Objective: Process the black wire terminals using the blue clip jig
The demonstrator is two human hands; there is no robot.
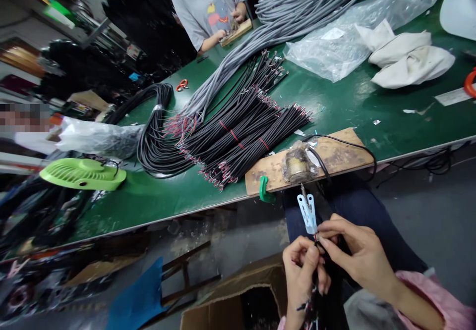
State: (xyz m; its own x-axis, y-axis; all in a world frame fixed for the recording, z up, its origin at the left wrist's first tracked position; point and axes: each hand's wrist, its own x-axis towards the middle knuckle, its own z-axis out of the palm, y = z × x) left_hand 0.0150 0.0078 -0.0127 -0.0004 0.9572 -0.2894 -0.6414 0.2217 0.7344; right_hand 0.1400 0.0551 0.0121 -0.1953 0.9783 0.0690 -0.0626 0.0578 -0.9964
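My left hand (302, 270) is closed around black cables (314, 295) whose coloured wire ends stick out below the fingers. Beside it, my right hand (359, 253) pinches the thin red and dark wires (316, 238) at one cable's tip, the fingertips of both hands almost meeting. Just above the fingers, a light blue plastic clip (307, 216) sits on the shaft of a small grimy motor (297, 164). The wires reach the clip's lower end; whether they are inside it I cannot tell. The motor is fixed to a wooden board (344, 150) at the table's edge.
A green clamp (265, 190) grips the board's edge. Bundled black cables (230, 132) and long grey cables (238, 60) lie on the green table (148, 201), with a lime green fan (84, 174) and white gloves (412, 57). A cardboard box (223, 305) stands below. Across sits a person.
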